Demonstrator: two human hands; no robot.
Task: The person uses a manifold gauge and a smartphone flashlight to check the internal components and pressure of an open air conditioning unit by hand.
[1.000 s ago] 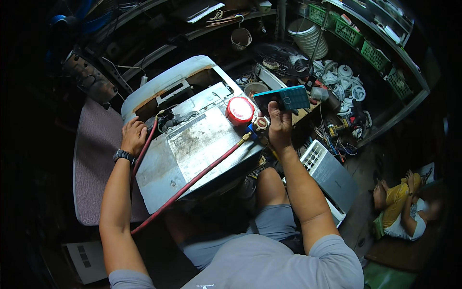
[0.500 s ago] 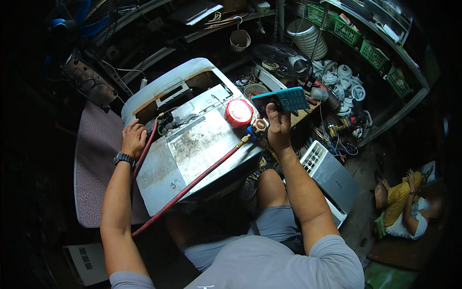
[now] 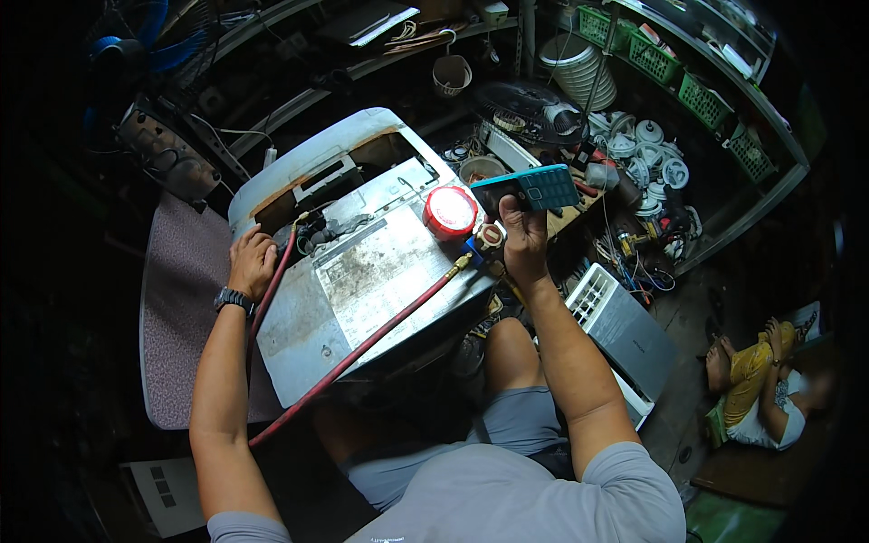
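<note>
My right hand (image 3: 525,244) is closed round a teal keypad phone (image 3: 549,188), the thumb on its front, raised over the right side of a metal appliance casing (image 3: 294,330). Just left of that hand sits a round red-rimmed pressure gauge (image 3: 450,212), joined to a valve with a pale knob (image 3: 491,236). A red hose (image 3: 362,348) runs from the valve down across the casing. My left hand (image 3: 252,262) rests at the casing's left edge, fingers slightly bent and holding nothing that I can see. Beside it, another length of red hose reaches a brass fitting (image 3: 301,218) in the casing's opening.
A pink speckled board (image 3: 181,317) lies under the casing's left side. To the right are a grey-and-white louvred panel (image 3: 625,330), a cordless drill (image 3: 638,237), loose wires and white round parts (image 3: 647,167). Green baskets (image 3: 701,100) line a shelf. Another person (image 3: 765,398) sits far right.
The phone has shifted very slightly in my right hand's grip. My left hand, the gauge and the casing stay where they were.
</note>
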